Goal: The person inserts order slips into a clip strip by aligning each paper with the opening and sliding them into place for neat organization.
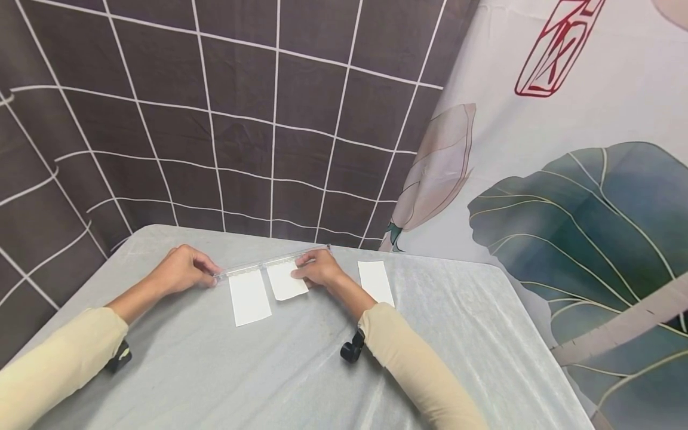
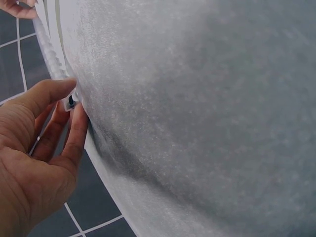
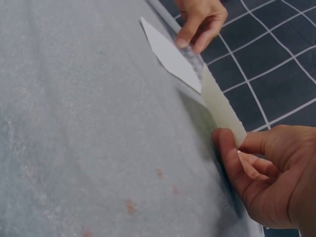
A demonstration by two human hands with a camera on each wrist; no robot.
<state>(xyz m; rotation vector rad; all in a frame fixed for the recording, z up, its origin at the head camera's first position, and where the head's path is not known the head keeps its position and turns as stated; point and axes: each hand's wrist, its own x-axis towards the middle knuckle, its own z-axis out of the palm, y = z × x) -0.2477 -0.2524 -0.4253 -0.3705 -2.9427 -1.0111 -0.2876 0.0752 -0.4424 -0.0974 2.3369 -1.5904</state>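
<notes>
A long clear plastic strip point(image 1: 259, 264) lies slantwise towards the back of the cloth-covered table. My left hand point(image 1: 180, 270) pinches its left end between thumb and fingers; a small dark spot shows at that end in the left wrist view. Below the strip lies a white rectangular paper point(image 1: 250, 298), its top edge against it. A second, smaller white paper point(image 1: 286, 282) with an uneven edge sits just right of it. My right hand point(image 1: 321, 269) pinches this paper's right side, near the strip's right end. In the right wrist view this paper point(image 3: 219, 101) stands tilted.
A third white paper point(image 1: 376, 282) lies on the table behind my right forearm. The pale grey tablecloth point(image 1: 226, 370) has soft creases. Behind the table hangs a dark curtain point(image 1: 242, 149) with a white grid, and at right a leaf-patterned cloth point(image 1: 580, 221).
</notes>
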